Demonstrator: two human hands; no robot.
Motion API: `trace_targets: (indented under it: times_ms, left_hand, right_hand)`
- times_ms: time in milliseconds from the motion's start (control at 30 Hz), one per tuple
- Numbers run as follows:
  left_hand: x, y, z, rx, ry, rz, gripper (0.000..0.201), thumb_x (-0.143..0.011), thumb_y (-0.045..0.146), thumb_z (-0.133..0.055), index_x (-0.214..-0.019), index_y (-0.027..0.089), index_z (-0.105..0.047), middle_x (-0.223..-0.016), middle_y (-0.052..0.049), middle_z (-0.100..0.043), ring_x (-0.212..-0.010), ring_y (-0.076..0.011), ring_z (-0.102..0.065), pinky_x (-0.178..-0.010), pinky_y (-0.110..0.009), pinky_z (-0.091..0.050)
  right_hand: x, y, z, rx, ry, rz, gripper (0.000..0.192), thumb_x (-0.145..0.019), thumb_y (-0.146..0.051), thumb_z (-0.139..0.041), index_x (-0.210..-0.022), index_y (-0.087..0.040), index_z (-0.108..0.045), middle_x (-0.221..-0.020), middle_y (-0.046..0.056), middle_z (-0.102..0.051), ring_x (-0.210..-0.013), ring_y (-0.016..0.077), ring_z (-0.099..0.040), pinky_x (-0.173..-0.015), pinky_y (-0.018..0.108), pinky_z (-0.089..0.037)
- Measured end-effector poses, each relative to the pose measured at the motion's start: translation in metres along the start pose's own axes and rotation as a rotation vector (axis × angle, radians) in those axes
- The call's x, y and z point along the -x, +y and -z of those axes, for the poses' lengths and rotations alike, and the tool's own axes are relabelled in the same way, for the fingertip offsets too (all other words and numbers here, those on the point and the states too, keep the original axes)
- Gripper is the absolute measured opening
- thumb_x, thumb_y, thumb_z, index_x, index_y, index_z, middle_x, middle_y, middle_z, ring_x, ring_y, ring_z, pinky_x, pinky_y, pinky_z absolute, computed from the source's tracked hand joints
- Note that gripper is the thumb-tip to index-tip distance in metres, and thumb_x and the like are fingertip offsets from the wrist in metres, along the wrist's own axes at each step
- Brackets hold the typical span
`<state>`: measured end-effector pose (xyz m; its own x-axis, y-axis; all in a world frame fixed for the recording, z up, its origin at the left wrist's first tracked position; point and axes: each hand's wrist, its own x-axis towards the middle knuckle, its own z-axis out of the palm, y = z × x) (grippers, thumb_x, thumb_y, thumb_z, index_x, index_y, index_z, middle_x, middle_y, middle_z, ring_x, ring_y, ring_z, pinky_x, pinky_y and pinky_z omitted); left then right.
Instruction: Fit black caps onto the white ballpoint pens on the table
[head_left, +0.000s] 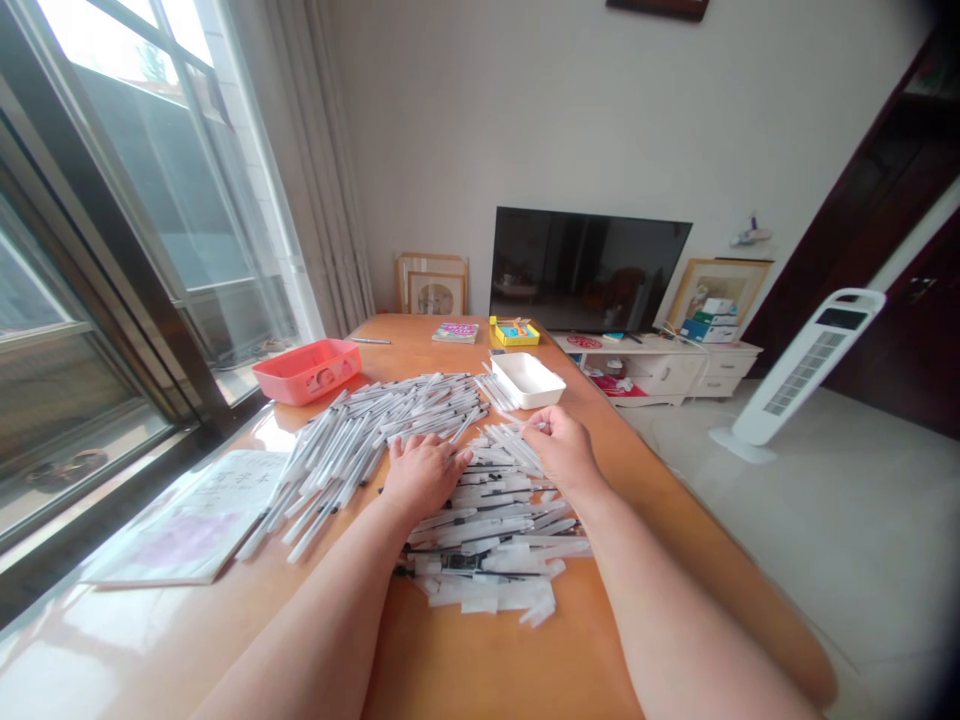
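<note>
Pen pile (420, 450) spread across centre of wooden table (480, 660). L hand (424, 475) flat on pile, palm down, fingers loosely curled, gripping nothing. R hand (562, 445) at pile's far edge, fingers pinched round one pen (525, 428). White tray (527, 379) just beyond R hand; pink basket (307, 370) far left; paper sheet (195, 520) near window side.

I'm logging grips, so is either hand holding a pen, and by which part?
The right hand pinches one pen near its end, though the exact spot is too small to tell. The left hand lies flat on the pen pile, gripping nothing.
</note>
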<state>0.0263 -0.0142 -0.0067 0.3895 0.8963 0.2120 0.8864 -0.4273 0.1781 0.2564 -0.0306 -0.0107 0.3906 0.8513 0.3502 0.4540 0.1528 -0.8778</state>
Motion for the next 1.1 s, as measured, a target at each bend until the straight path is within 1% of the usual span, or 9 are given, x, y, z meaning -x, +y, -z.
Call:
trace_targets:
  times_ms: [167, 300, 433, 533, 600, 700, 833, 933, 1100]
  left_hand:
    - [-0.002, -0.003, 0.004, -0.018, 0.004, 0.043, 0.059, -0.101, 0.058, -0.029, -0.099, 0.022, -0.076, -0.114, -0.015, -0.066, -0.11, -0.0325, -0.06, -0.098, -0.049, -0.04]
    - [-0.004, -0.008, 0.003, 0.012, 0.01, 0.075, 0.057, -0.102, 0.053, -0.03, -0.092, 0.02, -0.074, -0.111, -0.015, -0.066, -0.101, -0.0282, -0.063, -0.088, -0.041, -0.045]
    - [-0.007, -0.013, -0.001, 0.01, 0.023, 0.089, 0.053, -0.102, 0.048, -0.031, -0.088, 0.019, -0.073, -0.107, -0.015, -0.068, -0.098, -0.0279, -0.064, -0.083, -0.038, -0.045]
    - [-0.008, -0.014, -0.003, -0.01, 0.028, 0.099, 0.05, -0.101, 0.045, -0.034, -0.088, 0.017, -0.074, -0.106, -0.016, -0.069, -0.097, -0.0287, -0.065, -0.082, -0.038, -0.045]
    - [-0.009, -0.015, -0.003, -0.021, 0.033, 0.107, 0.047, -0.1, 0.041, -0.035, -0.088, 0.017, -0.073, -0.104, -0.015, -0.07, -0.096, -0.0289, -0.065, -0.08, -0.038, -0.045]
    - [-0.009, -0.017, -0.002, -0.028, 0.034, 0.114, 0.041, -0.098, 0.036, -0.038, -0.085, 0.019, -0.073, -0.1, -0.013, -0.071, -0.094, -0.0281, -0.065, -0.078, -0.036, -0.044]
    - [-0.01, -0.022, -0.004, -0.008, 0.046, 0.119, 0.031, -0.094, 0.03, -0.044, -0.085, 0.02, -0.072, -0.098, -0.011, -0.072, -0.091, -0.0254, -0.065, -0.077, -0.033, -0.044]
    - [-0.012, -0.027, -0.008, 0.051, 0.057, 0.129, 0.024, -0.087, 0.022, -0.048, -0.092, 0.021, -0.071, -0.098, -0.009, -0.074, -0.089, -0.0236, -0.066, -0.076, -0.031, -0.045]
    - [-0.014, -0.031, -0.01, 0.124, 0.096, 0.167, 0.024, -0.082, 0.016, -0.049, -0.094, 0.022, -0.068, -0.095, -0.008, -0.074, -0.088, -0.0243, -0.067, -0.075, -0.031, -0.045]
  right_hand:
    - [-0.005, 0.011, -0.003, 0.198, 0.0, 0.031, 0.016, -0.074, -0.039, -0.066, -0.075, -0.023, -0.064, -0.068, -0.001, -0.067, -0.065, 0.0186, -0.058, -0.061, 0.028, -0.039]
    - [-0.011, 0.019, -0.004, 0.278, 0.049, 0.018, 0.015, -0.075, -0.039, -0.065, -0.075, -0.024, -0.063, -0.071, 0.0, -0.068, -0.07, 0.0209, -0.061, -0.063, 0.029, -0.039]
    - [-0.013, 0.024, -0.005, 0.305, 0.056, -0.005, 0.015, -0.077, -0.04, -0.064, -0.077, -0.025, -0.062, -0.076, 0.0, -0.07, -0.074, 0.021, -0.062, -0.064, 0.029, -0.039]
    - [-0.012, 0.021, -0.004, 0.368, 0.043, -0.019, 0.015, -0.079, -0.04, -0.064, -0.079, -0.025, -0.063, -0.078, 0.001, -0.071, -0.074, 0.0202, -0.062, -0.063, 0.028, -0.038]
    - [-0.011, 0.016, -0.003, 0.433, 0.006, -0.037, 0.017, -0.08, -0.042, -0.064, -0.079, -0.025, -0.064, -0.078, 0.001, -0.07, -0.072, 0.0193, -0.061, -0.061, 0.028, -0.036]
    - [-0.009, 0.008, 0.0, 0.497, -0.068, -0.056, 0.027, -0.084, -0.05, -0.061, -0.074, -0.025, -0.065, -0.073, 0.0, -0.069, -0.067, 0.0181, -0.057, -0.058, 0.028, -0.031]
    - [-0.009, 0.006, 0.002, 0.485, -0.069, -0.056, 0.036, -0.089, -0.052, -0.054, -0.069, -0.024, -0.062, -0.07, 0.001, -0.068, -0.065, 0.0175, -0.057, -0.056, 0.028, -0.029]
    - [-0.01, 0.01, 0.002, 0.434, -0.057, -0.056, 0.033, -0.087, -0.049, -0.054, -0.068, -0.024, -0.062, -0.069, 0.001, -0.068, -0.066, 0.018, -0.057, -0.057, 0.027, -0.03]
    - [-0.01, 0.015, -0.001, 0.357, -0.046, -0.021, 0.027, -0.084, -0.045, -0.056, -0.068, -0.024, -0.063, -0.067, 0.0, -0.067, -0.066, 0.019, -0.057, -0.057, 0.027, -0.033]
